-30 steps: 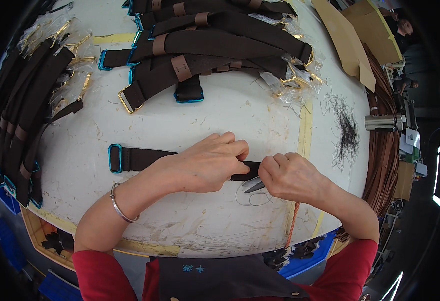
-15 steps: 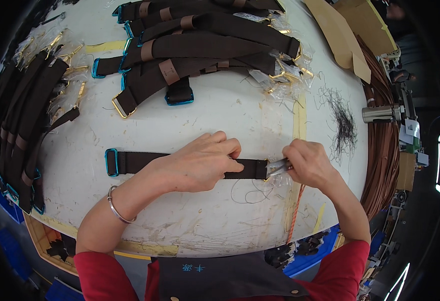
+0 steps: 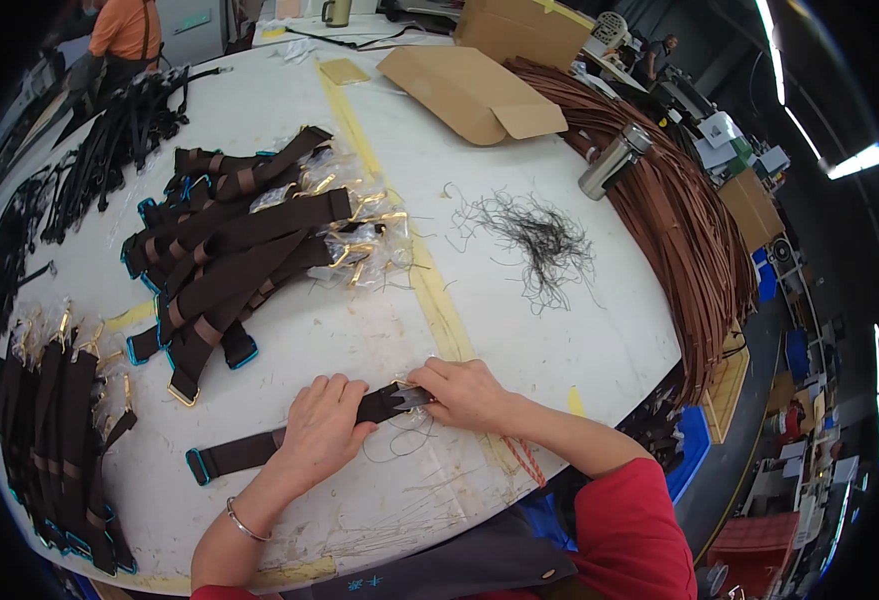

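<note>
A dark brown webbing strap (image 3: pixel 239 456) lies slantwise on the white table, with a blue-wrapped buckle (image 3: pixel 198 467) at its left end. My left hand (image 3: pixel 317 432) presses over its middle, fingers and thumb on either side of the webbing. At the strap's right end, my right hand (image 3: pixel 464 396) is closed around metal thread snips (image 3: pixel 412 398), their blades over the webbing. A red-and-white cord (image 3: pixel 526 462) hangs below that hand. Loose dark thread (image 3: pixel 399 450) curls beside the strap. The hardware under my right fingers is mostly hidden.
Brown straps with gold hooks in clear plastic lie in a pile (image 3: pixel 249 235) ahead and a stack (image 3: pixel 44 440) at left. Farther right are thread scraps (image 3: pixel 539 245), a steel flask (image 3: pixel 614 162), cardboard (image 3: pixel 469 95) and long brown strips (image 3: pixel 659 230). A person in orange (image 3: pixel 126 35) stands beyond.
The view has swung up and to the right, showing more of the room. Both hands remain at the strap, which now appears slanted; the snip blades lie over its right end.
</note>
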`<state>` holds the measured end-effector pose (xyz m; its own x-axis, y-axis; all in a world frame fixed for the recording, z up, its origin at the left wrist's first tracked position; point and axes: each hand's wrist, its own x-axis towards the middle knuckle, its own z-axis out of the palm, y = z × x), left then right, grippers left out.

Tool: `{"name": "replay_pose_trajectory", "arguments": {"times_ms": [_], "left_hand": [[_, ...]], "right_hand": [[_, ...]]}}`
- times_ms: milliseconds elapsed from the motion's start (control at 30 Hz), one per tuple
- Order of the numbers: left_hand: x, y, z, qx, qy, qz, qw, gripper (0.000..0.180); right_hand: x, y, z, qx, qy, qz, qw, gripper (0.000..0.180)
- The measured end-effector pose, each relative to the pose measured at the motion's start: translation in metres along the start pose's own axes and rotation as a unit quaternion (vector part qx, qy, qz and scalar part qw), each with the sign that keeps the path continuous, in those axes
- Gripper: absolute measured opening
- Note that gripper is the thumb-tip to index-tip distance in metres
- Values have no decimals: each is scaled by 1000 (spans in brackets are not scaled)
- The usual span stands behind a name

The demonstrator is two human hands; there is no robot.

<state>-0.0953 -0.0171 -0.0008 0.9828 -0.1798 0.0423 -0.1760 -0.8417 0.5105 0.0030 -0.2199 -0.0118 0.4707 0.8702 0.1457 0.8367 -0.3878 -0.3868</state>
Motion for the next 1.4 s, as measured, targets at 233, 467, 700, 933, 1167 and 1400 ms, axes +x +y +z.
{"name": "replay_pose_trajectory", "arguments": {"times_ms": [233,467,700,933,1167,1400], "left_hand": [[12,-5,-7,-123,-50,-74,988,19],[5,2,-39,-415,59,-158,894,10],[0,2,-43,-412,106,-84,901,17],[0,5,-37,-330,185,4,926,24],[3,4,-33,-189,261,81,943,29],[6,-6,-24,-70,288,140,945,36]], "right_hand": [[-4,-3,5,11,123,-23,992,26],[22,-46,-10,306,154,43,938,15],[45,-62,-25,358,147,115,915,11],[52,-66,-29,531,106,195,818,11],[52,-69,-34,628,85,266,726,9],[52,-64,-30,702,68,287,648,10]]}}
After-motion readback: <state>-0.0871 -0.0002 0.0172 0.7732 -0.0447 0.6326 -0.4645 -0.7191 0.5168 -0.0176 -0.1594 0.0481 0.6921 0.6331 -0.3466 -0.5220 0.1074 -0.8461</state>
